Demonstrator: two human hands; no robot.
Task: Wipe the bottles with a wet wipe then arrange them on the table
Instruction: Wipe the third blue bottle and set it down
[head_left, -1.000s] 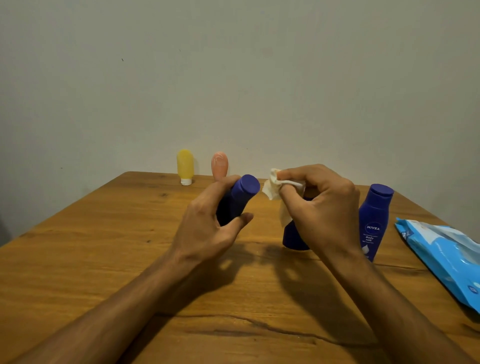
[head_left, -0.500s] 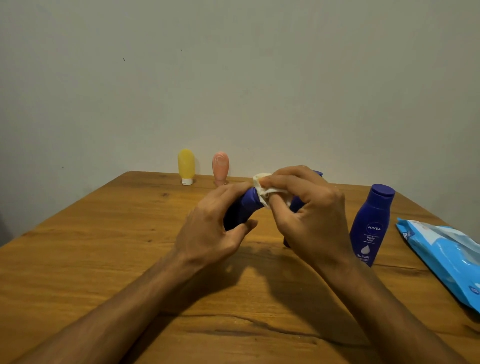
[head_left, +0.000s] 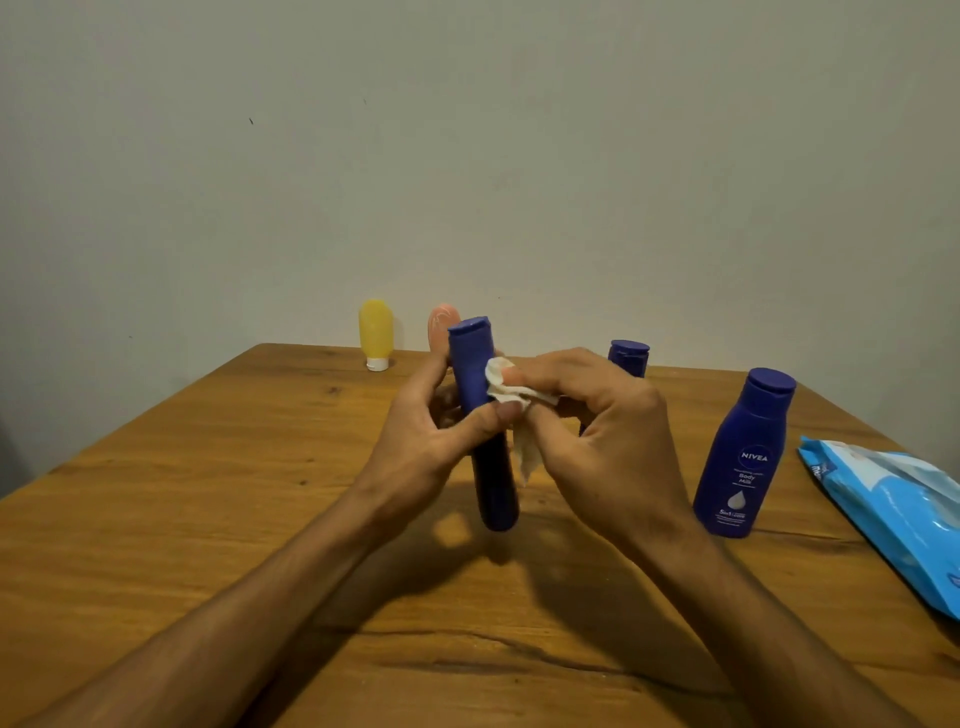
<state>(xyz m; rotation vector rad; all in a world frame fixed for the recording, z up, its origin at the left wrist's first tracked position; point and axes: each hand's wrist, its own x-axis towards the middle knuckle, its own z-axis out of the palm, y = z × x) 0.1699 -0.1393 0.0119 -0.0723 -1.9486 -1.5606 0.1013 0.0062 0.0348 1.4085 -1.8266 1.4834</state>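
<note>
1. Left hand (head_left: 431, 447): grip closed round slim dark-blue plastic bottle (head_left: 485, 426), held upright above the wooden surface (head_left: 208, 519).
2. Right hand (head_left: 597, 441): grip pinching crumpled white wet wipe (head_left: 501, 387) against the bottle's upper side. Step: wiping.
3. Labelled blue lotion bottle (head_left: 743, 457), standing right.
4. Next, likely: turn bottle, wipe remaining faces, then stand it.
5. Yellow tube (head_left: 375, 332), far edge.

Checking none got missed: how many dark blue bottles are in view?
3: one held in the left hand, dark blue bottle; one partly hidden behind the right hand; one standing at right.
</note>
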